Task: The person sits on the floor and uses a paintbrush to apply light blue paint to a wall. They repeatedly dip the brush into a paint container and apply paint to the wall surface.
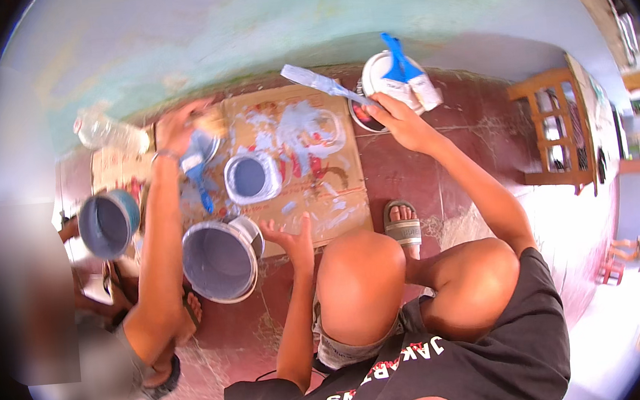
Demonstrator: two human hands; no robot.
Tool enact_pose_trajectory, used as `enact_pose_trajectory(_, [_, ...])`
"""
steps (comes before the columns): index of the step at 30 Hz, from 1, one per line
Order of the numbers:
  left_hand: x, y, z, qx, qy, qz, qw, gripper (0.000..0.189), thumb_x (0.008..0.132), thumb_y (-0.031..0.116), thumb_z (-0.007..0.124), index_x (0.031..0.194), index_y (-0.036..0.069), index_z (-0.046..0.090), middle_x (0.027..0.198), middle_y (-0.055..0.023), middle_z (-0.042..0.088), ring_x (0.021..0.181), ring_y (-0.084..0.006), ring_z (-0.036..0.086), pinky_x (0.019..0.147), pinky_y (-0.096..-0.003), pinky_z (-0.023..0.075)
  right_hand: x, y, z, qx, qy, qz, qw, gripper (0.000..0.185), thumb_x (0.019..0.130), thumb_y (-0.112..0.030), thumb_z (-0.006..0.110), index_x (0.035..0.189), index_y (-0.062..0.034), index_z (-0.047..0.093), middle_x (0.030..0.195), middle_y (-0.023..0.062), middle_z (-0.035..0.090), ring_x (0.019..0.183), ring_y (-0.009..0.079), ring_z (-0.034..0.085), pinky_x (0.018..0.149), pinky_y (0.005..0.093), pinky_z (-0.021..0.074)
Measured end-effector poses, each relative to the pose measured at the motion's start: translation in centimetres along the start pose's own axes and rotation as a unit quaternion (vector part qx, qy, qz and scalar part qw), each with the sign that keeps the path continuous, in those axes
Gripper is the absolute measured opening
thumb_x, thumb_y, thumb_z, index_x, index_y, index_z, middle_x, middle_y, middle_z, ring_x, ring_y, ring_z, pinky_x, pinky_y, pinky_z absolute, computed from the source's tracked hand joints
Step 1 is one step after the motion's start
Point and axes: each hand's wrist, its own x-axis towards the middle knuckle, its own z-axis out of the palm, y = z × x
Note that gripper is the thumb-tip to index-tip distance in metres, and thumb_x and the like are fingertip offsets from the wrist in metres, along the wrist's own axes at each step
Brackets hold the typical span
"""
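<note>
My right hand [395, 116] grips the handle of a paint-smeared paintbrush [322, 82], its bristle end pointing up and left toward the wall. My left hand [295, 238] is spread with nothing in it, over the near edge of a paint-stained cardboard sheet [346, 170]. Beside it stands a plastic bucket [220, 261] coated inside with grey-blue paint. A cut plastic container [251, 177] with blue-grey paint sits on the cardboard. Just right of the brush, two blue-handled paintbrushes [409, 77] lie on a white lidded paint tub [375, 71].
A co-worker's blurred hand [179, 129] is over the cardboard, near a blue-handled brush [200, 178]. A second bucket [109, 223] and a clear plastic bottle [114, 134] are at left. The painted wall [261, 24] rises ahead; wooden furniture [554, 125] stands right.
</note>
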Motion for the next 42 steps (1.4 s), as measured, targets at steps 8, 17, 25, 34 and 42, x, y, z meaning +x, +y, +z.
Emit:
enact_pose_trajectory(8, [8.6, 2.9, 2.8, 0.062, 0.131, 0.108, 0.984, 0.127, 0.071, 0.030, 0.094, 0.151, -0.010, 0.003, 0.151, -0.0310, 0.016, 0.142, -0.0396, 0.027, 0.122, -0.0526, 0.0210, -11.1, -0.9, -7.4, 0.293, -0.070, 0.147, 0.942, 0.043, 0.109, -0.042, 0.044, 0.116, -0.0012, 0.057, 0.089, 0.0001, 0.051, 0.082, 0.0108, 0.048, 0.078, 0.0280, 0.0443])
enact_pose_trajectory(17, [0.1, 3.2, 1.0, 0.007, -0.454, -0.140, 0.880, 0.057, 0.094, 0.032, 0.072, 0.138, 0.004, 0.050, 0.131, -0.0105, 0.057, 0.120, -0.0231, 0.056, 0.106, -0.0396, 0.0413, -11.5, 6.3, -8.0, 0.190, 0.140, 0.027, 0.971, 0.040, 0.110, -0.038, 0.041, 0.113, -0.0028, 0.058, 0.093, 0.0008, 0.054, 0.084, 0.0105, 0.049, 0.079, 0.0271, 0.0440])
enact_pose_trajectory(25, [9.5, 16.0, 13.0, 0.067, -0.536, 0.040, 0.841, 0.041, 0.106, 0.035, 0.049, 0.137, 0.007, 0.053, 0.129, -0.0084, 0.060, 0.109, -0.0212, 0.063, 0.094, -0.0394, 0.0509, -7.5, 20.9, -7.1, 0.227, 0.352, -0.017, 0.908, 0.042, 0.111, -0.035, 0.038, 0.126, -0.0012, 0.059, 0.134, 0.0088, 0.060, 0.120, 0.0191, 0.059, 0.097, 0.0336, 0.0478])
enact_pose_trajectory(34, [13.5, 21.2, 25.7, -0.043, -0.407, -0.179, 0.895, 0.091, 0.096, 0.078, 0.026, 0.159, 0.012, 0.026, 0.164, -0.0096, 0.027, 0.146, -0.0313, 0.034, 0.115, -0.0546, 0.0350, 1.8, 25.2, -2.0, 0.535, 0.402, -0.082, 0.738, 0.044, 0.109, -0.042, 0.042, 0.119, -0.0009, 0.054, 0.145, 0.0178, 0.048, 0.129, 0.0324, 0.056, 0.109, 0.0435, 0.0443])
enact_pose_trajectory(42, [11.2, 18.7, 26.8, -0.120, -0.356, -0.179, 0.909, 0.084, 0.100, 0.071, 0.031, 0.154, 0.006, 0.036, 0.156, -0.0117, 0.043, 0.142, -0.0275, 0.042, 0.117, -0.0497, 0.0338, 0.9, 23.7, -1.5, 0.606, 0.391, -0.053, 0.691, 0.043, 0.109, -0.043, 0.044, 0.112, -0.0022, 0.057, 0.140, 0.0143, 0.051, 0.126, 0.0257, 0.056, 0.109, 0.0381, 0.0418])
